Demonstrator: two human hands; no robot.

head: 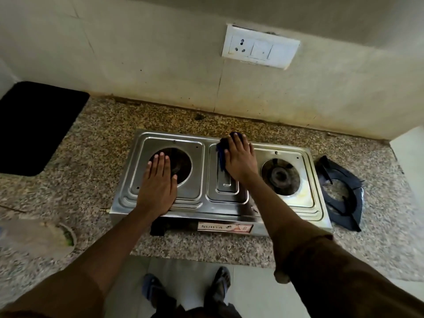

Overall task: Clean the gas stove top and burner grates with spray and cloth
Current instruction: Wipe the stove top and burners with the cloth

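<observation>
A two-burner steel gas stove (305,210) sits on the speckled granite counter, both grates off. My left hand (158,180) lies flat with straight fingers over the left burner opening (183,164). My right hand (239,157) presses a dark blue cloth (220,154) onto the raised middle panel of the stove, fingers straight on top of it; most of the cloth is hidden under the hand. The right burner (280,176) is uncovered. A black burner grate (339,193) rests on the counter just right of the stove. No spray bottle is in view.
A black rectangular mat or slab (34,127) lies at the far left of the counter. A blurred pale object (52,235) sits at the front left. A white socket and switch plate (260,49) is on the wall behind. The counter edge runs just in front of the stove.
</observation>
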